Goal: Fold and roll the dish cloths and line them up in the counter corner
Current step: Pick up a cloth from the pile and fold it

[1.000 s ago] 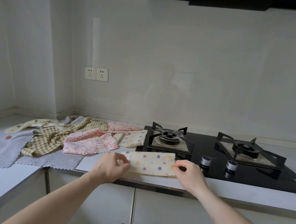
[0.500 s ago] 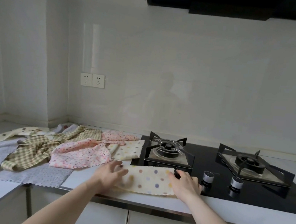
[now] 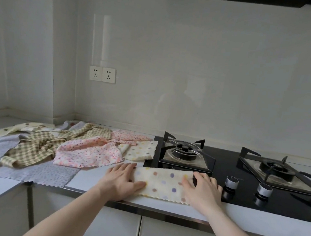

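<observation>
Cream dotted cloth, ends hidden under both hands.

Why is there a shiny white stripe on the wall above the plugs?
In the head view, that stripe is glare: light bouncing off the glossy wall above the sockets. The same wall faintly mirrors a dim shape further right. The wide lens also bends the counter edge.

Single head-worn view I monitor, looking forward and down, close over worktop front edge, facing wall corner, hob at right.
</observation>
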